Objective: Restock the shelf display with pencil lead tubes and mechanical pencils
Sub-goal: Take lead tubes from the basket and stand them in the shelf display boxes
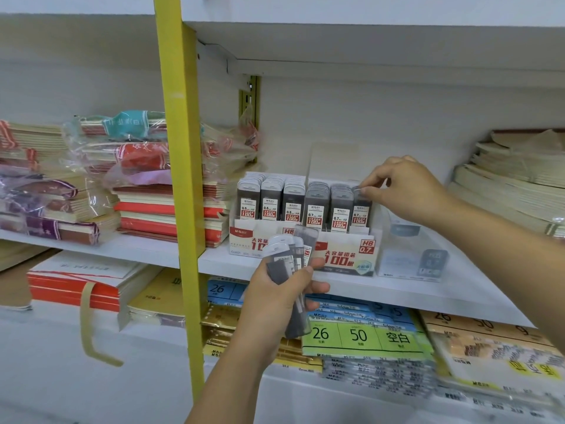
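Two white display boxes stand side by side on the middle shelf: the 0.5 box (pixel 244 243) on the left and the 0.7 box (pixel 351 258) on the right, both packed with rows of dark grey lead tubes (pixel 270 200). My right hand (pixel 403 188) pinches the top of a lead tube (pixel 360 209) in the rightmost row of the 0.7 box. In front of the shelf edge, my left hand (pixel 275 295) grips a bundle of several grey lead tubes (pixel 295 270), which stick up over the boxes' front labels.
A clear plastic box (pixel 412 258) sits right of the 0.7 box. Stacks of notebooks (pixel 146 194) fill the shelf to the left, behind a yellow upright post (pixel 180 179). More paper stacks (pixel 513 179) lie at the right. Loose-leaf paper packs (pixel 360 335) cover the shelf below.
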